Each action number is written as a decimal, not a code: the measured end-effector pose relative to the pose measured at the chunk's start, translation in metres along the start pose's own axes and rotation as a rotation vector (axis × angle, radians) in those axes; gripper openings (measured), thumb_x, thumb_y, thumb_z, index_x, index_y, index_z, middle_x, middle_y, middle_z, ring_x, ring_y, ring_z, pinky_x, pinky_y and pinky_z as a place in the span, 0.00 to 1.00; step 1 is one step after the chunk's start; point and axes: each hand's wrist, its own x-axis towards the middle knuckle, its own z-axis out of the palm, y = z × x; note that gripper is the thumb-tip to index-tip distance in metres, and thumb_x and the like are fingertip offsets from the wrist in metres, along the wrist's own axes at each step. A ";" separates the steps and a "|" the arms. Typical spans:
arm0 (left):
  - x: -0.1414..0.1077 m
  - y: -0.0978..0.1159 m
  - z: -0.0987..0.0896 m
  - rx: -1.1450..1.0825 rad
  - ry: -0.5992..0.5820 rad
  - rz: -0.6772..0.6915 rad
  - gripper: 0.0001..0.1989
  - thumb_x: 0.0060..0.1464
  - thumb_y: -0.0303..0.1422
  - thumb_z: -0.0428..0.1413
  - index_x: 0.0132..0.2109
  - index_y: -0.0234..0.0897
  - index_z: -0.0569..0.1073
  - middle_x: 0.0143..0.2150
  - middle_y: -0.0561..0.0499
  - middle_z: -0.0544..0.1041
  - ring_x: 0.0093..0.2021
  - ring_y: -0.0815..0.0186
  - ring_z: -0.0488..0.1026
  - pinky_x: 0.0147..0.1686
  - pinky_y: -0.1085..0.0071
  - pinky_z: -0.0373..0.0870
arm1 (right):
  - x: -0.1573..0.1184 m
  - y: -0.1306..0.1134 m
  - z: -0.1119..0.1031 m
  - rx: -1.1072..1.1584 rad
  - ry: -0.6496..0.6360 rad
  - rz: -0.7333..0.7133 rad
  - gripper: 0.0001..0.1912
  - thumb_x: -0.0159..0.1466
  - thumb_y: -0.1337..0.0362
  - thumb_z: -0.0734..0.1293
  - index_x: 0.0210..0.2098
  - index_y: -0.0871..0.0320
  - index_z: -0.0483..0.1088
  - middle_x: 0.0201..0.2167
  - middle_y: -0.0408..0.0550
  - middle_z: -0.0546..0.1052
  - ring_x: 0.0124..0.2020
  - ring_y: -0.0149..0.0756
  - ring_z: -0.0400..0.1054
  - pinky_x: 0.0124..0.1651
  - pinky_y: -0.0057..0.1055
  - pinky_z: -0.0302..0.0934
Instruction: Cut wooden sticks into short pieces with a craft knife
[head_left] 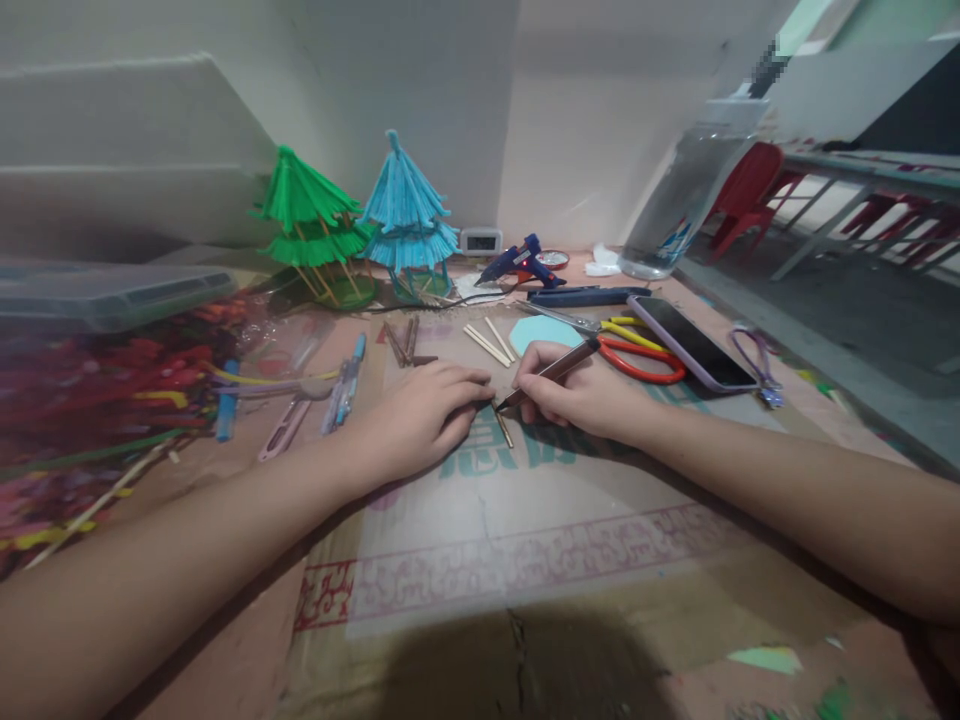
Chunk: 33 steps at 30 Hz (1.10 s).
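Observation:
My right hand (577,395) is closed around a brown marker pen (556,371), its tip pointing down and left. The tip meets a short thin wooden stick (504,428) that lies on the board. My left hand (431,410) rests palm down, fingers bent together, its fingertips pinching the stick's upper end. Just beyond the left hand are several brown-coloured sticks (405,343). Plain pale sticks (487,343) lie farther to the right, beside a light blue octagonal piece (546,336).
Green (311,215) and blue (407,205) two-tiered model pavilions stand at the back, near a blue glue gun (525,262). At right are red-and-yellow-handled scissors (641,358), a phone (694,345) and a large bottle (675,200). Colourful craft scraps (97,400) fill the left side, with pens (349,380) nearby.

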 end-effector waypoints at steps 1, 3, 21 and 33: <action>0.000 0.000 0.000 -0.003 0.002 0.000 0.17 0.66 0.28 0.49 0.56 0.36 0.76 0.59 0.41 0.77 0.58 0.54 0.73 0.58 0.50 0.71 | 0.000 0.000 0.000 0.004 -0.004 0.001 0.06 0.64 0.66 0.64 0.30 0.56 0.64 0.20 0.41 0.76 0.16 0.24 0.60 0.19 0.22 0.54; 0.000 0.000 0.000 -0.004 0.005 0.002 0.17 0.65 0.28 0.49 0.56 0.36 0.77 0.59 0.41 0.77 0.59 0.54 0.73 0.59 0.50 0.70 | -0.001 0.000 -0.001 0.010 -0.023 0.001 0.07 0.63 0.67 0.65 0.29 0.56 0.63 0.20 0.41 0.75 0.17 0.24 0.61 0.20 0.22 0.54; 0.000 -0.002 0.001 0.006 0.006 0.013 0.17 0.65 0.28 0.49 0.56 0.37 0.76 0.60 0.42 0.77 0.60 0.54 0.72 0.61 0.50 0.69 | -0.001 -0.001 -0.002 0.063 -0.004 0.046 0.06 0.61 0.68 0.65 0.28 0.56 0.64 0.18 0.41 0.74 0.17 0.25 0.61 0.19 0.21 0.54; 0.000 -0.002 0.001 0.016 0.001 0.019 0.17 0.65 0.28 0.49 0.56 0.36 0.76 0.61 0.42 0.76 0.61 0.53 0.72 0.61 0.50 0.69 | -0.001 0.002 -0.004 0.115 -0.100 0.016 0.06 0.58 0.68 0.65 0.26 0.56 0.63 0.16 0.40 0.74 0.15 0.25 0.61 0.18 0.21 0.52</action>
